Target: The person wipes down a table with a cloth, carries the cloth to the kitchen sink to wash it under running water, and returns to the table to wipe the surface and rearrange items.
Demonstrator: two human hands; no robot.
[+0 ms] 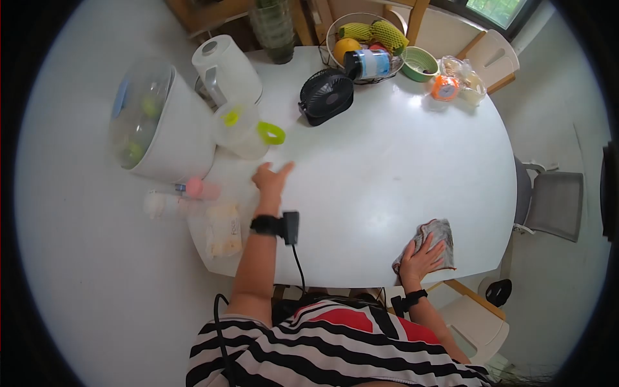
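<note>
My left hand (271, 180) reaches out over the white table with thumb and fingers apart and nothing in it. Just beyond its fingertips stands a clear plastic pitcher (240, 137) with a lime-green handle and a lime-green part at its top. My right hand (422, 259) lies flat, fingers spread, on a crumpled grey cloth (441, 233) with a brown edge, by the table's near right side. The cloth is partly hidden under the palm.
Left of the pitcher are a white kettle (222, 64) and a white bin-like container (184, 132) with a clear lid. Pink-capped bottles (198, 188) and a plastic packet (224, 229) lie nearer. A black fan (327, 95), fruit basket (335, 40), green bowl (420, 64) and orange clock (445, 88) stand behind.
</note>
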